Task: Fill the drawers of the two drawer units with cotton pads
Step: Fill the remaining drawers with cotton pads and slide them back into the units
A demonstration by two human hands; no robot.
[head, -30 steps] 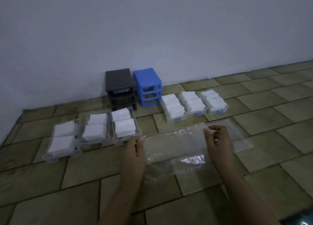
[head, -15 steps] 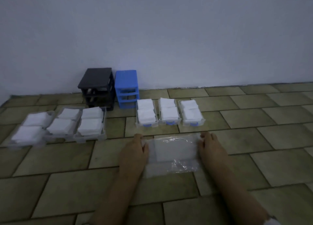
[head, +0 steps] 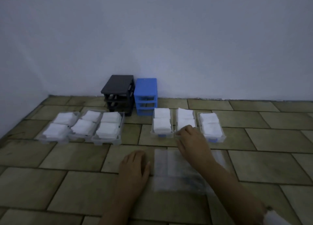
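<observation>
Cotton pads [head: 108, 125] fill all six drawers on the floor, three grey-fronted left, three blue-handled right. The left hand [head: 134, 165] rests flat, fingers straight, beside the plastic bag [head: 171, 170]; the right hand [head: 190, 138] curls on the middle blue drawer [head: 186, 121] (grip unclear). Next, likely, sliding it into the blue unit [head: 146, 96]

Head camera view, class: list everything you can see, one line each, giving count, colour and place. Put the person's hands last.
black drawer unit: one, against the wall, drawers out.
blue drawer unit: one, right of the black one, drawers out.
left drawers: three, clear, holding white cotton pads, floor left.
right drawers: three, clear with blue handles, holding white pads, floor centre.
plastic bag: one, clear, flat on the tiles.
left hand: flat on the floor beside the bag.
right hand: at the middle right drawer's front.
</observation>
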